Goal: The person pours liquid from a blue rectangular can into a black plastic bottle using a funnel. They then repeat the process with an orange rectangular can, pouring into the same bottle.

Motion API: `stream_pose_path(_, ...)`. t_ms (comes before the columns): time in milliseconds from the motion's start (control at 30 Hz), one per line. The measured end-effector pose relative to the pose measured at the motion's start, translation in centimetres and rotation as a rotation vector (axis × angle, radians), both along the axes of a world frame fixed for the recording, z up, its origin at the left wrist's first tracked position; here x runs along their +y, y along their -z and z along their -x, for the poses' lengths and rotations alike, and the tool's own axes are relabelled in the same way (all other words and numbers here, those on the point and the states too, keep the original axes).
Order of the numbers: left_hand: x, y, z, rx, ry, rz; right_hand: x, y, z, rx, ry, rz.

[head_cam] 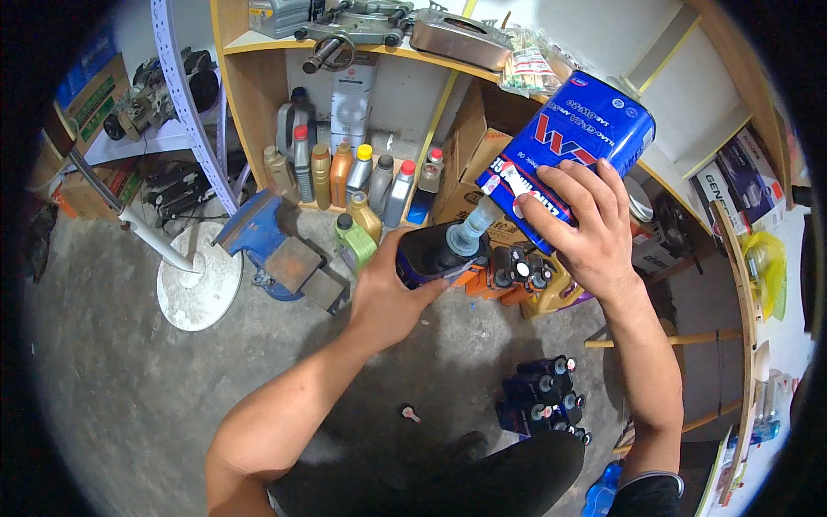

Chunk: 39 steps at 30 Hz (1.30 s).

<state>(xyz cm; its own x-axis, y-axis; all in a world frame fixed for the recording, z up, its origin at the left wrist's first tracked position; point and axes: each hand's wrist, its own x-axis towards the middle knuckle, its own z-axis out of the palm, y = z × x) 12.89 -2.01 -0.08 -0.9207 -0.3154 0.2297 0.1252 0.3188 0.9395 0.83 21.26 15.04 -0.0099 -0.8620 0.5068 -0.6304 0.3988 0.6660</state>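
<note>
My right hand (594, 232) grips a blue metal motor oil can (568, 142), tilted with its lower left corner down. A translucent plastic spout (477, 223) joins that corner to the mouth of a dark container (420, 255), which my left hand (387, 297) holds around its side. The two vessels meet at the spout; whether oil is running through it I cannot tell. A small red and white cap with a tab (409, 413) lies on the concrete floor below my hands.
Oil bottles (358, 171) line a low shelf ahead. A blue bench vise (261, 226) and round white base (200, 278) stand left. Dark containers with spouts (546, 394) are grouped on the floor, lower right. Orange and black bottles (501, 274) stand behind my hands, near a cardboard box (462, 161).
</note>
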Motion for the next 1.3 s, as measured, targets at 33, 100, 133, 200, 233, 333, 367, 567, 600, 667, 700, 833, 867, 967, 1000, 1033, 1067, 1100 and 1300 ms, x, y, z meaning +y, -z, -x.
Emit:
stream_pose_path(33,0.0,0.1,0.0,0.003,-0.001,0.008,0.0,0.0,0.0,0.004,-0.003,-0.002)
stream_pose_path(100,0.1,0.1,0.0,0.005,-0.011,0.017,0.1,0.0,-0.1,0.014,0.002,-0.013)
stream_pose_path(133,0.1,0.1,0.0,0.006,-0.015,0.021,0.1,0.0,-0.1,0.019,0.005,-0.019)
stream_pose_path(200,0.1,0.0,-0.1,-0.002,-0.017,0.008,0.1,-0.2,-0.1,0.019,-0.002,-0.02)
stream_pose_path(233,0.2,-0.1,-0.1,-0.006,-0.018,0.001,0.1,-0.4,-0.1,0.019,-0.005,-0.02)
stream_pose_path(333,0.3,-0.2,-0.1,0.016,-0.014,-0.012,0.3,-0.6,0.0,0.04,-0.009,-0.037)
stream_pose_path(367,0.3,-0.2,-0.1,0.019,-0.014,-0.008,0.3,-0.7,-0.1,0.039,-0.006,-0.042)
stream_pose_path(567,0.6,0.0,-0.1,0.045,-0.001,-0.042,0.4,-1.3,-0.2,0.034,0.0,-0.06)
stream_pose_path(600,0.7,0.1,-0.1,0.051,-0.004,-0.048,0.4,-1.4,-0.2,0.036,0.004,-0.064)
stream_pose_path(667,0.7,0.2,0.0,0.06,-0.007,-0.054,0.4,-1.7,-0.2,0.037,0.007,-0.076)
stream_pose_path(700,0.7,0.1,0.0,0.064,-0.008,-0.053,0.4,-1.7,-0.3,0.04,0.006,-0.077)
stream_pose_path(833,0.8,0.3,-0.1,0.105,-0.019,-0.053,0.1,-2.0,-0.4,0.049,-0.005,-0.082)
stream_pose_path(867,0.7,0.3,-0.1,0.1,-0.021,-0.052,0.1,-2.1,-0.4,0.05,-0.009,-0.083)
stream_pose_path(967,0.8,-0.1,-0.2,0.085,-0.021,-0.049,0.1,-2.1,-0.4,0.057,-0.001,-0.091)
stream_pose_path(1000,0.8,-0.2,-0.3,0.082,-0.023,-0.047,0.1,-2.1,-0.5,0.057,-0.002,-0.094)
stream_pose_path(1033,0.8,-0.3,-0.3,0.079,-0.024,-0.045,0.1,-2.2,-0.5,0.057,-0.002,-0.096)
stream_pose_path(1067,0.7,-0.3,-0.3,0.086,-0.023,-0.046,0.0,-2.3,-0.6,0.056,-0.002,-0.098)
stream_pose_path(1100,0.7,-0.2,-0.3,0.093,-0.021,-0.048,0.0,-2.4,-0.6,0.057,-0.003,-0.099)
stream_pose_path(1300,0.6,-0.7,-0.5,0.033,-0.006,-0.071,-0.2,-2.6,-0.7,0.072,-0.002,-0.113)
